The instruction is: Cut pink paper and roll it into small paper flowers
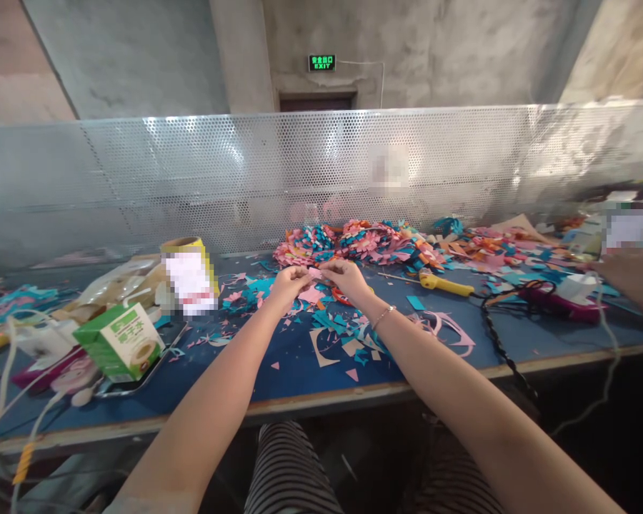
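Observation:
Between my two hands is a small pink paper piece [314, 273], pinched at both sides by the fingertips. My left hand [290, 285] is closed on its left side, and my right hand [346, 277] grips the right side. Just below lies another pink paper cutout [311, 294] on the blue tabletop. Part of an orange-red scissors handle [341, 296] seems to show under my right hand. Beyond the hands rises a heap of pink, blue and orange paper flowers [364, 243]. Teal paper scraps [329, 325] are strewn nearer to me.
A green drink carton [123, 343] stands on a tray at left, before a yellow roll [206, 264]. A yellow glue gun [446, 284] with a black cord lies at right. Another person's hand [629, 285] reaches in from the right. A perforated metal screen [236, 178] borders the table's back.

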`<state>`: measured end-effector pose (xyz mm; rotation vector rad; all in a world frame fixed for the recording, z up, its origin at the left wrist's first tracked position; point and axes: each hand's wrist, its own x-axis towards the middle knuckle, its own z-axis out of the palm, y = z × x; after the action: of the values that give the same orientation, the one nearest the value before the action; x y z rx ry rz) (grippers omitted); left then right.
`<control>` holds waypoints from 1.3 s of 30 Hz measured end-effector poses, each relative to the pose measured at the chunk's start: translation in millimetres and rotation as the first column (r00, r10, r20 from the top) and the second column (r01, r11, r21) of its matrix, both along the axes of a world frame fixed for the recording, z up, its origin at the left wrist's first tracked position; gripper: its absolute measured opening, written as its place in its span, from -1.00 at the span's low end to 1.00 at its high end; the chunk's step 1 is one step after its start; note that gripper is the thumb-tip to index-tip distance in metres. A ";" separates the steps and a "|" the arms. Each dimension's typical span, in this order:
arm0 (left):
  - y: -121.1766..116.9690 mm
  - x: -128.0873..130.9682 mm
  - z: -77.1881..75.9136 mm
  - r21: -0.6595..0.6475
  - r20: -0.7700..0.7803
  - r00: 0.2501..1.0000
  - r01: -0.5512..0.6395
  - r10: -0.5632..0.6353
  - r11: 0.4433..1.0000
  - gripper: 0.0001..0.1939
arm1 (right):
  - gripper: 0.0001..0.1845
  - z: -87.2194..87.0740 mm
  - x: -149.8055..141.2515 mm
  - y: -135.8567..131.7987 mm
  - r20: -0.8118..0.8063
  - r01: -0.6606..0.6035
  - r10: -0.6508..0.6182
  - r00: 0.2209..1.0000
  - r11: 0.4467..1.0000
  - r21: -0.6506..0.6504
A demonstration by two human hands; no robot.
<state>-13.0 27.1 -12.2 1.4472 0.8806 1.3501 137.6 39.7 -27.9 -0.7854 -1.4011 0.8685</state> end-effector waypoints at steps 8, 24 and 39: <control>-4.7 1.6 2.0 -0.031 0.020 1.000 0.018 -0.017 0.999 -0.68 | -0.76 3.2 -1.7 -7.6 0.073 -0.047 0.043 0.996 0.998 0.051; -5.4 3.4 4.1 -0.057 0.004 0.999 -0.040 0.040 0.998 -0.79 | -0.76 2.8 0.2 -7.4 0.254 0.064 -0.116 0.960 0.976 0.207; -6.9 2.5 5.9 -0.077 0.040 0.999 -0.017 0.020 0.997 -0.62 | -0.87 12.6 1.3 -19.8 0.278 0.125 -0.251 0.927 0.906 0.404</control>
<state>-10.6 20.2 -6.2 1.3515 0.9116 1.3405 138.9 19.9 -15.2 -0.7690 -1.6845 0.3015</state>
